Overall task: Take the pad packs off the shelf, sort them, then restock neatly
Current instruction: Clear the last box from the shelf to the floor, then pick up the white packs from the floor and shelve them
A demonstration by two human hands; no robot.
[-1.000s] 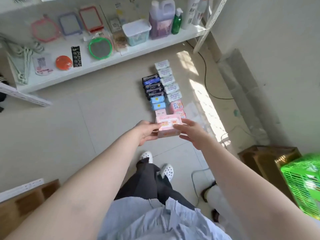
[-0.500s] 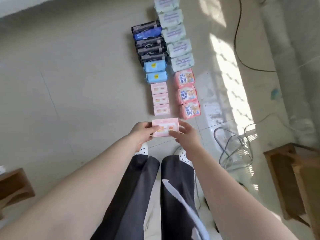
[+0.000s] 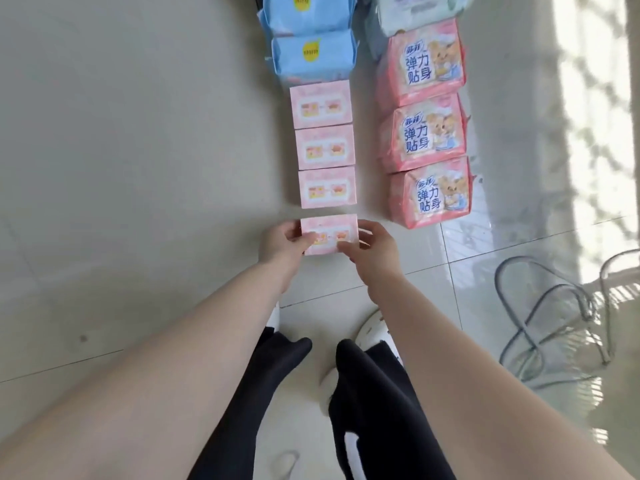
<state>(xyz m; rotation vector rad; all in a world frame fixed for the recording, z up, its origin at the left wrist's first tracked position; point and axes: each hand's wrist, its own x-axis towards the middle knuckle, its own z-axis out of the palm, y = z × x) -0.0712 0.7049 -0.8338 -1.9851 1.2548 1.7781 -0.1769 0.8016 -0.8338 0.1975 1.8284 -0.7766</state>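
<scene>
A pale pink pad pack (image 3: 329, 230) sits low over the floor at the near end of a column of packs. My left hand (image 3: 282, 244) grips its left edge and my right hand (image 3: 370, 249) grips its right edge. Just beyond it lie three matching pale pink packs (image 3: 325, 147) in a line, then two light blue packs (image 3: 311, 55). A second column to the right holds three darker pink packs with a bear picture (image 3: 426, 133) and a pale green pack (image 3: 415, 5) at the top edge.
Grey cables (image 3: 554, 317) loop on the tiled floor at the right, in a patch of sunlight. My legs in dark trousers (image 3: 363, 403) and white shoes (image 3: 372, 329) are below the hands.
The camera has dropped much closer to the floor. Both hands have lowered the pale pink pack to the near end of the left column, just behind the third matching pack.
</scene>
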